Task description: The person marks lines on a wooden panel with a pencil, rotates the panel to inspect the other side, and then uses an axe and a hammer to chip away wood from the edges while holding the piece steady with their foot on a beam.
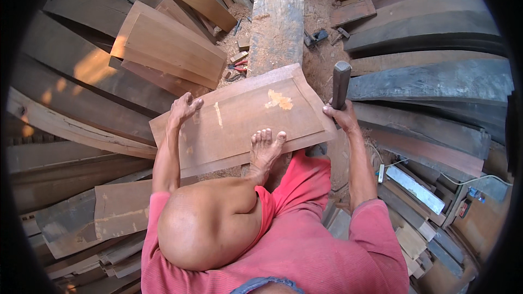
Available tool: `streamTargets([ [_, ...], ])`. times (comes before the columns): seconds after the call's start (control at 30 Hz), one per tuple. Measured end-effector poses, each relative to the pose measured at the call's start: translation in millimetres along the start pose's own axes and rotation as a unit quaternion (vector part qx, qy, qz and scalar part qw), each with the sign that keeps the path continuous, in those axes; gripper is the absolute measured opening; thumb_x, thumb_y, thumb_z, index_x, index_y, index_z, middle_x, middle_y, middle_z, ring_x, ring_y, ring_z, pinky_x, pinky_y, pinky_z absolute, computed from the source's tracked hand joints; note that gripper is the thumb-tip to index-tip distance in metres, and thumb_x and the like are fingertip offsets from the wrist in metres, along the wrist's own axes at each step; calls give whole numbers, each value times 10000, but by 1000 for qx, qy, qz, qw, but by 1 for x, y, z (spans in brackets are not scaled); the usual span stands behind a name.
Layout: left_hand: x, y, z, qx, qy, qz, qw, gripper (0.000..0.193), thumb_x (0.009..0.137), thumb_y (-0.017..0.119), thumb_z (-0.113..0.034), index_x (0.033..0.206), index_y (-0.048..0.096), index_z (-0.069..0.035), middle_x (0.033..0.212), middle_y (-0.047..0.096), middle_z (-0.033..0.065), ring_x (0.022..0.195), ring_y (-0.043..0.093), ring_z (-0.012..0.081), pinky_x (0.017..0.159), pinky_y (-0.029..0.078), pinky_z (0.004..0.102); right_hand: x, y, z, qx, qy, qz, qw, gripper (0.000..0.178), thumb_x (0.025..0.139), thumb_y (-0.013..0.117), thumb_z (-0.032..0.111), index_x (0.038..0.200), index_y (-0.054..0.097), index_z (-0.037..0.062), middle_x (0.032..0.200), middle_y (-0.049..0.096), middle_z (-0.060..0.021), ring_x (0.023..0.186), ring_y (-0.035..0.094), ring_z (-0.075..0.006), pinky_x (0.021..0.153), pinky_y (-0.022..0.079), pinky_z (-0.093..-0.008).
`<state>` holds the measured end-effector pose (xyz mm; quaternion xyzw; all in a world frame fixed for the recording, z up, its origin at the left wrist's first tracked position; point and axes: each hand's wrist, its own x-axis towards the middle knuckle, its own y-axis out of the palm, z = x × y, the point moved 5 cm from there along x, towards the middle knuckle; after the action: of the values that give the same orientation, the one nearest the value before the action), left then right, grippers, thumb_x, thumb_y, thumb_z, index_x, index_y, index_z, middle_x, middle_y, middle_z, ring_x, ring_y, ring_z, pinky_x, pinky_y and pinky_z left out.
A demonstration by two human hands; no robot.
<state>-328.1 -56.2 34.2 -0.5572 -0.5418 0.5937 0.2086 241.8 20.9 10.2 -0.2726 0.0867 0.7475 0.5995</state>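
Observation:
A reddish-brown wooden panel [239, 110] with pale patches lies tilted in front of me, on top of a slightly larger thin sheet [239, 167]. My bare foot [265, 153] presses on its near edge, toes spread. My left hand [184, 110] grips the panel's far left part, its fingers bent over the edge. Beside the panel's right end, my right hand [342, 116] is closed around a dark, thick bar [341, 84] that stands upright, its blunt grey end up. The bar's lower end is hidden, so its exact kind cannot be told.
A worn plank bench [278, 21] runs away beneath the panel. Red-handled pliers [238, 67] and a dark hand plane [316, 38] lie beside it among shavings. Stacked boards [163, 43] stand left, and curved timbers [430, 81] right. A white cable [474, 179] crosses wood at lower right.

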Motion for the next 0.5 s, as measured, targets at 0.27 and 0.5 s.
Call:
streamTargets([
  [0.27, 34, -14, 23, -1, -17, 27, 999, 557, 892, 710, -513, 1130, 685, -9, 1146, 709, 225, 1107, 671, 359, 931, 525, 443, -27, 42, -38, 68, 14, -28, 997, 233, 760, 866, 193, 861, 696, 70, 806, 658, 23, 722, 601, -109, 684, 510, -305],
  [0.5, 48, -19, 40, 45, -38, 62, 996, 518, 864, 747, -470, 1145, 670, -42, 1163, 686, 216, 1117, 636, 375, 950, 499, 469, -55, 82, -47, 79, 38, -9, 996, 208, 783, 859, 160, 843, 682, 69, 791, 635, 38, 704, 575, -94, 659, 489, -290],
])
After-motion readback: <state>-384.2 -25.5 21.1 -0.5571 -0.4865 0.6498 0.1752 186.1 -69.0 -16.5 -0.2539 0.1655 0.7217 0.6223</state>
